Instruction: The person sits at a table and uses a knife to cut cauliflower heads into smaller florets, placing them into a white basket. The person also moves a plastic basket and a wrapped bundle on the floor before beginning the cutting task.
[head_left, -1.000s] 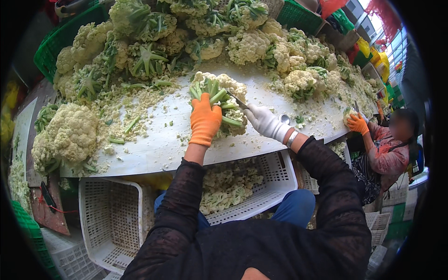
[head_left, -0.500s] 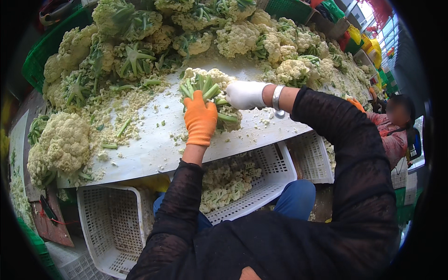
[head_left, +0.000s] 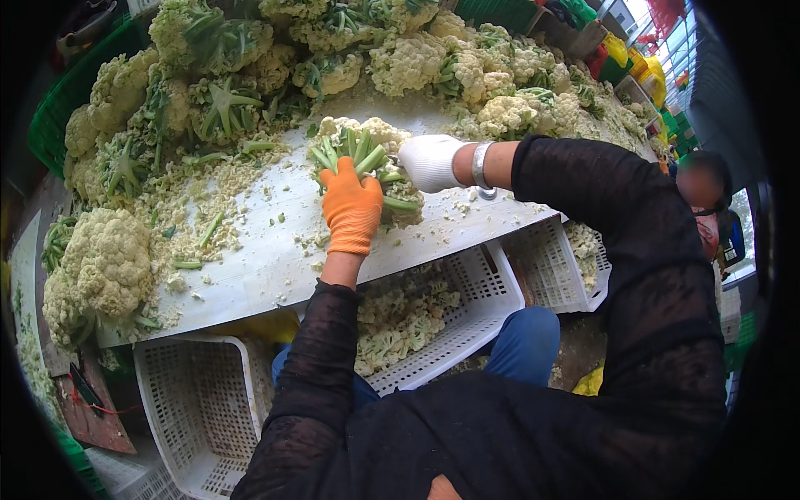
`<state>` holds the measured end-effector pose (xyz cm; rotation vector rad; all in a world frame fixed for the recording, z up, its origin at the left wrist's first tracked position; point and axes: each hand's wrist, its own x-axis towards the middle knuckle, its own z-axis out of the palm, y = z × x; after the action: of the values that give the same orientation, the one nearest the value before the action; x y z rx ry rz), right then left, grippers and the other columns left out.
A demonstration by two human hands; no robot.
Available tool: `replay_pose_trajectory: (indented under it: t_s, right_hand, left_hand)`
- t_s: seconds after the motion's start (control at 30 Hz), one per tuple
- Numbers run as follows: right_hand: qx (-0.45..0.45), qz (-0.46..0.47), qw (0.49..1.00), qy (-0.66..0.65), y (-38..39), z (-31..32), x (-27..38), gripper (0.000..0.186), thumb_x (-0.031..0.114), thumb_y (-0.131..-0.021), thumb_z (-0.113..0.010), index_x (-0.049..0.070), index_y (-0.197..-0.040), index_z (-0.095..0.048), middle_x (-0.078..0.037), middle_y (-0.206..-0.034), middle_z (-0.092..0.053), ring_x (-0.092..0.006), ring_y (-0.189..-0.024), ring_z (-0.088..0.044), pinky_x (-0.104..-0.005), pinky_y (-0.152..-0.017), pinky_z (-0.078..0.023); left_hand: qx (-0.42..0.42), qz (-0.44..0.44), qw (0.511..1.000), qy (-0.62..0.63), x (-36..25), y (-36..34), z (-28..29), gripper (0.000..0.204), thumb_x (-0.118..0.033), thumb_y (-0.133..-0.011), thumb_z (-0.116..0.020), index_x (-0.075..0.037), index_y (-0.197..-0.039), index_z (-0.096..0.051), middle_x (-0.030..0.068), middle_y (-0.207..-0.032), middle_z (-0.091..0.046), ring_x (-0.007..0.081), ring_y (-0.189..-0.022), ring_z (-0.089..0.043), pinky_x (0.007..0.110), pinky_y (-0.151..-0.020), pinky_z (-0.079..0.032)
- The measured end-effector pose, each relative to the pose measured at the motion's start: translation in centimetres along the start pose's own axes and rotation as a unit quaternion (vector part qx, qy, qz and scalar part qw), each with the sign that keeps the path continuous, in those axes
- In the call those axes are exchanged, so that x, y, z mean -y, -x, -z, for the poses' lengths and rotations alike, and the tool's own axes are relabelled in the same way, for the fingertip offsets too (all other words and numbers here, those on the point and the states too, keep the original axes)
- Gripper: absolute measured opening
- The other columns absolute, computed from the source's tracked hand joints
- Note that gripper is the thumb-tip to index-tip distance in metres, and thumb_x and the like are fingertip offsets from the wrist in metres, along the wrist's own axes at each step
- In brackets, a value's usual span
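My left hand [head_left: 352,210], in an orange knitted glove, grips a cauliflower head [head_left: 380,130] that rests on the white tabletop [head_left: 275,250]. Its cut green stalks point up and toward me, with cream florets around them. My right hand [head_left: 431,163], in a white glove, is closed in a fist against the right side of this head. A small dark bit shows at its fingers, but what it holds is mostly hidden. Cauliflower crumbs and stalk pieces lie scattered around both hands.
Piled cauliflowers [head_left: 408,62] line the far side; one large cauliflower [head_left: 108,258] sits at the left. Below the table edge, a white crate [head_left: 492,287] holds cut florets [head_left: 408,329]. Another white crate [head_left: 196,400] stands left of my legs. A person [head_left: 707,187] is at the right.
The whole view has shifted slightly. My hands keep nearly the same hold on the cauliflower. At the right, the other person's orange-gloved hand has gone out of sight.
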<state>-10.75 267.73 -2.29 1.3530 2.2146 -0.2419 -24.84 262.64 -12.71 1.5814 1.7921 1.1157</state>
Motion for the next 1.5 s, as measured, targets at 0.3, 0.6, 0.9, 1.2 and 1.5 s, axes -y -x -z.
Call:
replay_pose_trajectory:
  t_s: [0.3, 0.6, 0.9, 1.2, 1.5]
  right_hand:
    - [0.034, -0.024, 0.994, 0.097, -3.5, 0.8, 0.8, 0.029, 0.020, -0.085, -0.068, 0.006, -0.109, -0.075, -0.016, -0.103, -0.074, -0.0342, -0.095, -0.072, -0.0425, -0.080, -0.057]
    - [-0.062, 0.045, 0.995, 0.067, -2.5, -1.1, -2.9, 0.024, 0.011, -0.084, -0.065, 0.005, -0.106, -0.073, -0.019, -0.103, -0.073, -0.0371, -0.097, -0.070, -0.0430, -0.082, -0.055]
    - [-0.029, -0.028, 0.996, 0.080, -3.5, 0.5, 2.3, 0.036, 0.026, -0.086, -0.067, 0.008, -0.116, -0.073, -0.015, -0.112, -0.074, -0.0323, -0.102, -0.072, -0.0431, -0.085, -0.057]
    - [-0.064, -0.017, 0.993, 0.099, -2.9, -1.4, -0.2, 0.031, 0.016, -0.082, -0.072, 0.009, -0.113, -0.075, -0.015, -0.109, -0.073, -0.0324, -0.101, -0.072, -0.0429, -0.082, -0.057]
    - [-0.102, 0.052, 0.991, 0.064, -6.1, -4.0, -6.4, 0.022, 0.009, -0.082, -0.066, 0.004, -0.102, -0.075, -0.019, -0.101, -0.073, -0.0368, -0.096, -0.070, -0.0440, -0.080, -0.056]
  left_hand:
    - [0.010, 0.003, 1.000, -0.011, -0.7, 0.1, -0.2, 0.034, -0.022, -0.086, -0.059, -0.009, -0.117, -0.055, 0.0273, -0.112, -0.052, 0.0505, -0.088, -0.062, 0.053, -0.084, -0.051]
    - [0.000, -0.011, 1.000, -0.016, -0.5, 0.6, -0.7, 0.032, -0.021, -0.085, -0.060, -0.008, -0.114, -0.053, 0.0272, -0.112, -0.050, 0.0497, -0.083, -0.064, 0.053, -0.079, -0.054]
    - [-0.021, 0.000, 1.000, 0.011, 0.1, 0.9, -0.2, 0.034, -0.019, -0.087, -0.057, -0.006, -0.118, -0.052, 0.0294, -0.114, -0.051, 0.0524, -0.092, -0.060, 0.055, -0.085, -0.049]
    - [-0.018, -0.041, 0.999, -0.014, 0.5, 1.1, -0.7, 0.034, -0.018, -0.086, -0.058, -0.006, -0.117, -0.049, 0.0280, -0.115, -0.049, 0.0511, -0.087, -0.062, 0.055, -0.081, -0.052]
    - [-0.048, -0.094, 0.993, 0.060, 4.4, 1.5, -0.5, 0.037, -0.011, -0.089, -0.057, -0.007, -0.126, -0.049, 0.0262, -0.120, -0.049, 0.0478, -0.093, -0.062, 0.052, -0.084, -0.052]
